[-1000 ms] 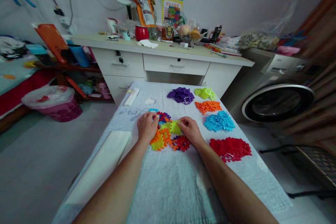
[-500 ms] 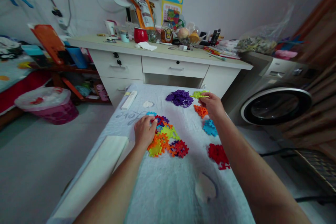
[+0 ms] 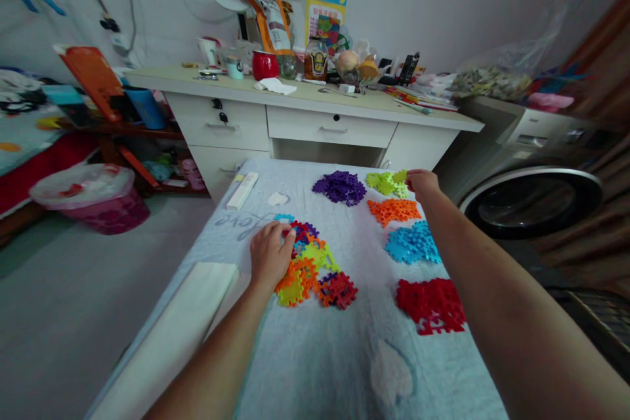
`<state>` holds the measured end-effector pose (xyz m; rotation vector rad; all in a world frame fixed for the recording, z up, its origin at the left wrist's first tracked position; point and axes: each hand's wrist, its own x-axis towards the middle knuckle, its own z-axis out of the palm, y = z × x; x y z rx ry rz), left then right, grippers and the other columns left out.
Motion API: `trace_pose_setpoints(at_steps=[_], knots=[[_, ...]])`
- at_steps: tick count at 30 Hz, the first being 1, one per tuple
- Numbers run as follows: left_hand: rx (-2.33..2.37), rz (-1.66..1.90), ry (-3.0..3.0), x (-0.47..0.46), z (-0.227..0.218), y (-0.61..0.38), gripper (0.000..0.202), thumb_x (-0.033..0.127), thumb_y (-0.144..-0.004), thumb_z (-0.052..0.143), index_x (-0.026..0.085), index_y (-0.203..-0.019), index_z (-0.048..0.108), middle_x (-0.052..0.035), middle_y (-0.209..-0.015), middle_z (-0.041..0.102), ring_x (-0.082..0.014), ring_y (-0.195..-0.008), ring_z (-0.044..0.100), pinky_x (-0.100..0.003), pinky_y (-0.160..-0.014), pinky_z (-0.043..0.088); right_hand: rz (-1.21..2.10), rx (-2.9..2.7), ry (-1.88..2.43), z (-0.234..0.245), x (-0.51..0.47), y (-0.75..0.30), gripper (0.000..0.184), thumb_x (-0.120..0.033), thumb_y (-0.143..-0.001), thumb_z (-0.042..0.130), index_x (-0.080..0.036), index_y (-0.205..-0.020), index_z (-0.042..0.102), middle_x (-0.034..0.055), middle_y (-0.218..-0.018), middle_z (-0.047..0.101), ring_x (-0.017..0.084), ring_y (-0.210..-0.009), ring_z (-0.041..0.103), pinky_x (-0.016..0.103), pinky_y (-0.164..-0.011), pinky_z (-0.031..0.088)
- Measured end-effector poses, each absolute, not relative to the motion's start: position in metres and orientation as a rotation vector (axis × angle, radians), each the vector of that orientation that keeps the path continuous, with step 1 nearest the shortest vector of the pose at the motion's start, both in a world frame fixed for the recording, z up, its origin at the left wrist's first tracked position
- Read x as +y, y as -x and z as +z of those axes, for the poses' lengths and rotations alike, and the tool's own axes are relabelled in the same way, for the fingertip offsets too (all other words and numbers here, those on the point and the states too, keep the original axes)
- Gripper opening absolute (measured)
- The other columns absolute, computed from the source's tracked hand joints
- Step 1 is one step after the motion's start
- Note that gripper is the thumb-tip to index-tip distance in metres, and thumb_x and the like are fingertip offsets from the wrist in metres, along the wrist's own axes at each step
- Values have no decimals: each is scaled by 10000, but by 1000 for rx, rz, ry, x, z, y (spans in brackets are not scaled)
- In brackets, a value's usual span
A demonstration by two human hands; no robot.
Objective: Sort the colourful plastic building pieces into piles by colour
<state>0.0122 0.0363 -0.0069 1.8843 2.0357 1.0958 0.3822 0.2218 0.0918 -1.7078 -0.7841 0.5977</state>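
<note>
My left hand (image 3: 270,254) rests at the left edge of a mixed pile of gear-edged plastic building pieces (image 3: 315,252) in several colours. Its thumb and index finger are apart at the pieces; the other fingertips are hidden. At the far right of the table, my right hand (image 3: 422,182) pinches a yellow-green building piece (image 3: 399,176) at the yellow-green pile (image 3: 381,183). Nearer me lie an orange pile (image 3: 394,210), a blue pile (image 3: 412,243) and a red pile (image 3: 430,303). A purple pile (image 3: 339,188) sits left of the yellow-green one.
A pale cloth (image 3: 319,361) covers the table. Along its left side lie a white narrow box (image 3: 243,191) and a long white object (image 3: 197,315). Behind is a white desk (image 3: 329,126) crowded with household items; a washing machine (image 3: 522,164) stands right, a pink bin (image 3: 93,203) left.
My right hand has moved slightly right with the yellow-green piece, uncovering more of the orange, blue and red piles. My left hand stays nearly in place. The view has shifted a little.
</note>
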Motion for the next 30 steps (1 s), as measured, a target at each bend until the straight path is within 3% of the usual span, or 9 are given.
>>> trace_pose_setpoints(at_steps=[12,30], knots=[[2040,1063,-1889,39,-12,-10,275,389,-919,457,246,-1023,669,-74,-1199,657,-254,-1179,570,-440,-1057,397,828,-722,1660,69,259,-359,209,27,-732,587,-179,-707,562,-58,-530,495,66,-445,494,166,-466,461],[2040,1079,-1867,37,-10,-11,258,371,-917,467,251,-1015,673,-69,-1187,661,-254,-1165,574,-439,-1049,397,845,-789,1620,65,239,-343,193,-19,-695,642,-182,-763,563,-39,-597,510,71,-497,514,160,-457,455]])
